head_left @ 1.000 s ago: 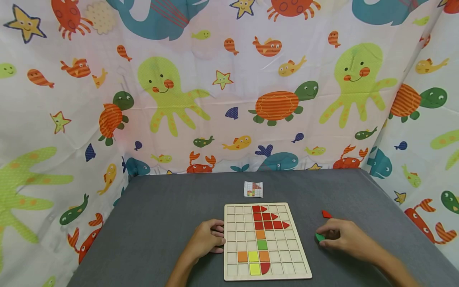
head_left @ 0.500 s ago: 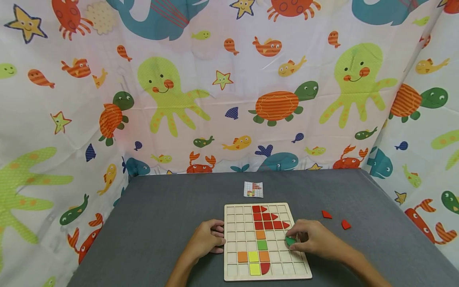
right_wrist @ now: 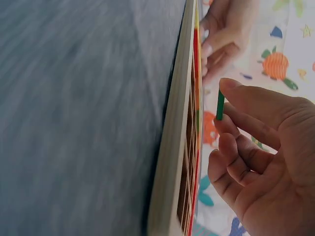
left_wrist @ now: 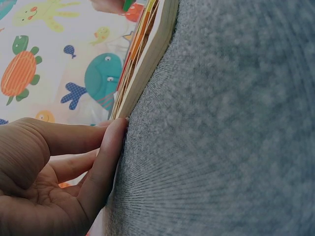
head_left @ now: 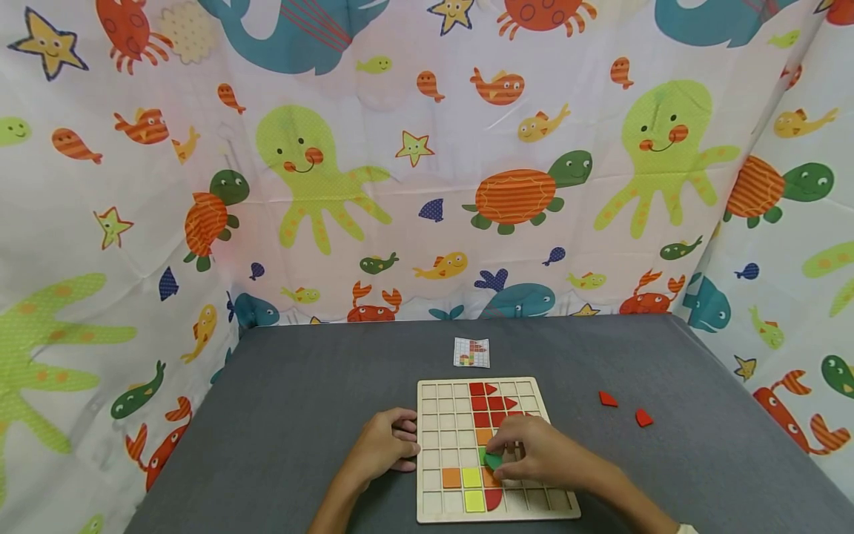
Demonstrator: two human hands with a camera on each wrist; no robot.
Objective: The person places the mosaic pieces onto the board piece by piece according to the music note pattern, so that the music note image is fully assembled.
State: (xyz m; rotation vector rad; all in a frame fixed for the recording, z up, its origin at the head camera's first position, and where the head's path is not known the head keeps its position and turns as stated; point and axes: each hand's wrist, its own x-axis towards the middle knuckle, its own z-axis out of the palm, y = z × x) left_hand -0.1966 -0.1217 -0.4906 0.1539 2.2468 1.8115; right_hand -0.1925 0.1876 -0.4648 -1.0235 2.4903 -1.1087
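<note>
My left hand (head_left: pixel 385 443) grips the left edge of a wooden grid board (head_left: pixel 435 439), thumb and fingertips right at its rim in the left wrist view. Over the board, my right hand (head_left: pixel 539 454) pinches a thin green tile (head_left: pixel 493 462) with a curved edge between thumb and fingertip. The right wrist view shows this tile edge-on, apart from the board surface. It overlaps a green square (head_left: pixel 482 452) and an orange square (head_left: pixel 491 478) in the head view. Below lie a yellow square (head_left: pixel 474 501) and a red quarter-round tile (head_left: pixel 493 498). Red tiles (head_left: pixel 481 420) fill cells higher up, partly behind my right hand.
Two loose red tiles (head_left: pixel 608 399) lie on the grey cloth (head_left: pixel 320 386) right of the board. A small printed pattern card (head_left: pixel 471 352) lies beyond its far edge. A curtain (head_left: pixel 414 245) with sea animals hangs behind and at both sides.
My right hand has carried the green tile leftward from the cloth at the right to over the board's middle. The second loose red tile has come into view. My left hand has stayed put.
</note>
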